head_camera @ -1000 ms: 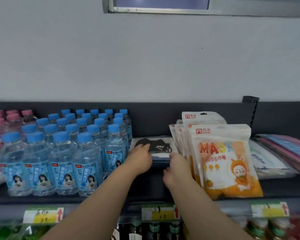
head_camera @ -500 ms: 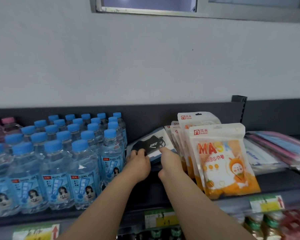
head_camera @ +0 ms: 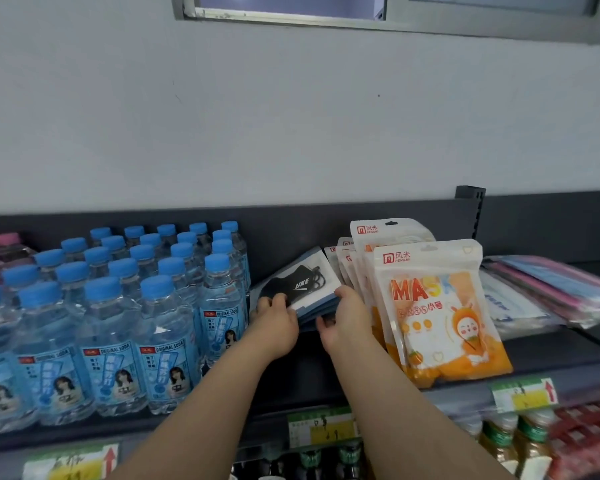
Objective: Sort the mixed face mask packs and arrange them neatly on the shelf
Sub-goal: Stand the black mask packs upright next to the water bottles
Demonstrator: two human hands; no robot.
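Left hand and right hand both grasp the stack of flat clear-and-blue packs holding black cloth face masks. This stack sits just left of the row of upright orange-and-white plastic mask pouches on the dark metal shelf. Left-hand fingers curl over the stack's near-left corner and cover part of the top black mask. The right hand, just beside the pouch row, pinches the near-right edge with fingers on top and thumb below. Stack attitude: tilted, with the near edge low in the hands and the far edge raised toward the shelf's back panel. Its long axis runs from low on the side away from the pouches to high beside them, and the printed face points up and forward toward the camera. Clear blue-capped water bottles stand left of the pouches, beyond the stack. Flat pale blue and pink film-wrapped mask packs lie right of the pouches.
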